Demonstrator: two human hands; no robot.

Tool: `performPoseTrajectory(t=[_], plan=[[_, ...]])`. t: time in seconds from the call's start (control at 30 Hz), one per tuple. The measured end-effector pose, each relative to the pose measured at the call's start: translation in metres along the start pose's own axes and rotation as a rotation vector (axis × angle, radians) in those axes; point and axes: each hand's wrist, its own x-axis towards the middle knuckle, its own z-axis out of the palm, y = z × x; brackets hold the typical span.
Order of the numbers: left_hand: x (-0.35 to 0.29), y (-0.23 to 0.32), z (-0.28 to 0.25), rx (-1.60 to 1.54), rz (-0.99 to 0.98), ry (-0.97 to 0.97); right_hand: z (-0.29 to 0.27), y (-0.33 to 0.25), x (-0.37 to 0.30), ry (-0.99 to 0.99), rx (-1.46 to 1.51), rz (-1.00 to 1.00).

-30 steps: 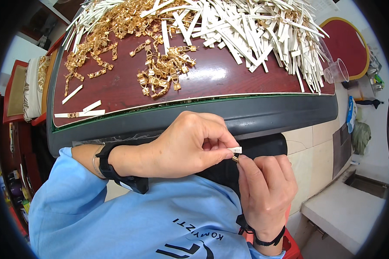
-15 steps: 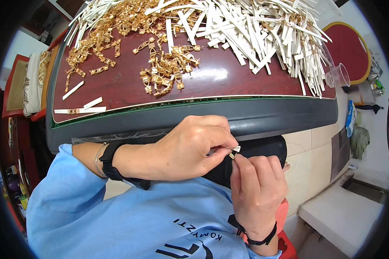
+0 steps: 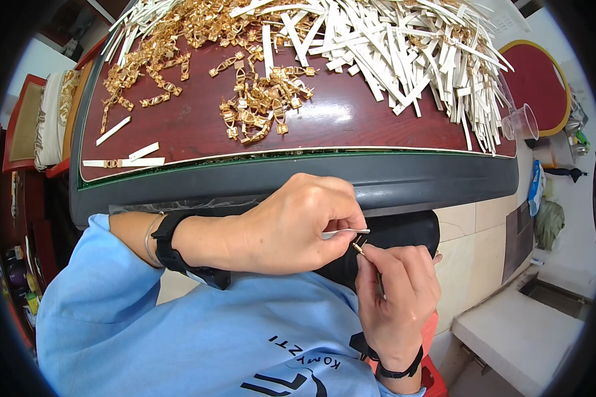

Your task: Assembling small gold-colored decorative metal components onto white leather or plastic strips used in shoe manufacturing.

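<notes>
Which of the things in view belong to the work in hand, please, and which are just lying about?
Part of the work, it seems:
- white strip in the left hand
- gold piece in the right hand
- gold pile and white pile on the table

Apparently just lying about:
- clear cup
- red chair
- blue packet

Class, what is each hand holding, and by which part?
The left hand pinches a white strip close to one end, its tip poking out. The right hand pinches a gold clasp between thumb and finger; exactly which part is hidden.
</notes>
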Motion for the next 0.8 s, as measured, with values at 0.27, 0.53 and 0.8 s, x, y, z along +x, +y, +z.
performPoseTrajectory(t=[0.27, 0.53, 0.8], plan=[[0.003, 0.005, -0.007, -0.242, -0.224, -0.152, -0.010, 0.005, 0.003, -0.049, -0.028, -0.015], [0.005, 0.007, -0.009, -0.385, -0.426, -0.235, -0.017, 0.008, 0.005, -0.091, -0.028, -0.024], [0.005, 0.007, -0.009, -0.309, -0.352, -0.251, -0.017, 0.007, 0.006, -0.112, -0.039, -0.043]])
